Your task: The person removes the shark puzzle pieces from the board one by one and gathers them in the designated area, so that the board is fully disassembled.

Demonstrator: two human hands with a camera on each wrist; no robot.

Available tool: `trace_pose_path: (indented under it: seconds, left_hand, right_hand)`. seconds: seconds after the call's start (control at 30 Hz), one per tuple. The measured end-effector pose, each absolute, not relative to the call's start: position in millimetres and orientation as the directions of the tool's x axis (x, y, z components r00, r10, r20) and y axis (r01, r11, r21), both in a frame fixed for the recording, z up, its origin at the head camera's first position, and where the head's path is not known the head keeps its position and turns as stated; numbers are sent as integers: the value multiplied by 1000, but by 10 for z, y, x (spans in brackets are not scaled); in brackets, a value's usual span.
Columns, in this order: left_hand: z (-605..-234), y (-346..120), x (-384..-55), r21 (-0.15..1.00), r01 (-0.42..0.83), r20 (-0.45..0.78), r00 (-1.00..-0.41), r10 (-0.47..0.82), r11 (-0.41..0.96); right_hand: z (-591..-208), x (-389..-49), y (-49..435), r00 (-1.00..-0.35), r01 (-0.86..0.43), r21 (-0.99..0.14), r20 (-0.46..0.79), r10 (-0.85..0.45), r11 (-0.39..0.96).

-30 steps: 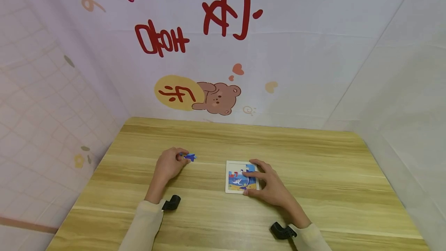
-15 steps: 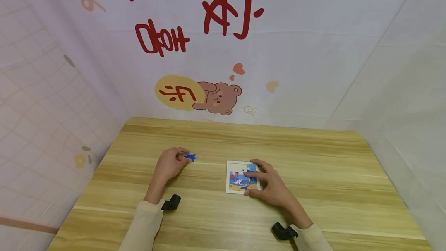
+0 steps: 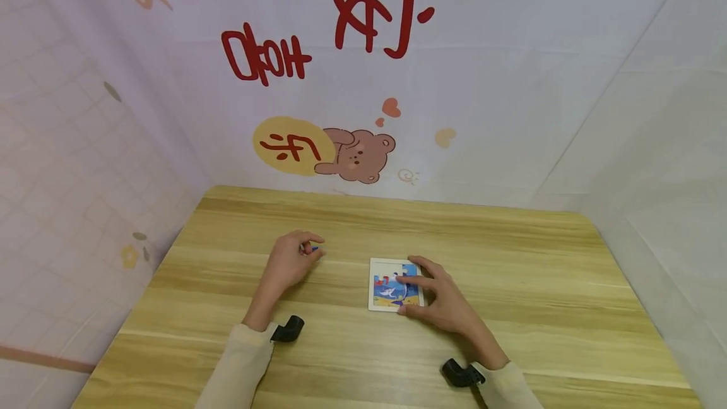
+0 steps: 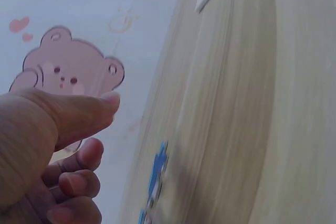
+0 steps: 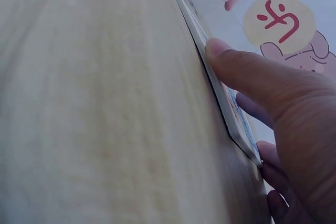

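A white-bordered jigsaw puzzle board [image 3: 372,286] with a blue sea picture lies flat on the table. My right hand [image 3: 442,298] grips its right side, thumb on the near edge and fingers at the far edge and over the picture; the right wrist view shows the thumb [image 5: 236,66] against the board's rim. To the left, my left hand [image 3: 288,262] hovers with thumb and forefinger apart. Beneath it are blue puzzle pieces [image 4: 157,174], which the left wrist view shows on the table, clear of the fingers. In the head view the hand mostly hides them.
The wooden table [image 3: 341,358] ends at a white wall cloth [image 3: 483,81] printed with a bear and red characters. Cloth also hangs at both sides. Each wrist wears a black camera mount [image 3: 288,329].
My left hand has moved slightly right and away from me, rising over the blue pieces, its thumb and forefinger now apart. The right hand stays on the board. The head view tilts slightly.
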State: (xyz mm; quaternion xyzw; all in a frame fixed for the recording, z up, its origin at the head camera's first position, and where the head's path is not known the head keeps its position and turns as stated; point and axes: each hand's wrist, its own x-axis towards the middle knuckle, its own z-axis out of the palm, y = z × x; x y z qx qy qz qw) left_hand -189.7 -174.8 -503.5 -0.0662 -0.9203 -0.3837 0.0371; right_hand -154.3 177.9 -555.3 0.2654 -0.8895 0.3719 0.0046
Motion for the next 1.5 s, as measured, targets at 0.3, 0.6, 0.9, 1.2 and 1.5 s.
trace_pose_path:
  seconds: [0.3, 0.6, 0.9, 1.2, 1.5]
  left_hand:
    - [-5001, -1379, -1831, 740, 194, 104, -979, 175, 644]
    - [-5060, -961, -1813, 734, 281, 103, -946, 308, 618]
    - [-5123, -555, -1842, 733, 301, 56, -921, 386, 611]
    - [-5173, -394, -1879, 723, 243, -13, -931, 364, 647]
    - [-5174, -300, -1867, 687, 200, -63, -941, 332, 699]
  right_hand:
    - [-5505, -1564, 1813, -863, -451, -661, 150, -482, 600]
    - [-5505, -1592, 1823, -853, -470, -658, 166, -495, 588]
    - [-5542, -1572, 1830, -855, -452, -684, 149, -497, 572]
    - [-5513, -1560, 1816, -855, -444, -707, 151, -496, 551]
    - [-5509, -1541, 1847, -858, -436, -710, 143, -493, 553]
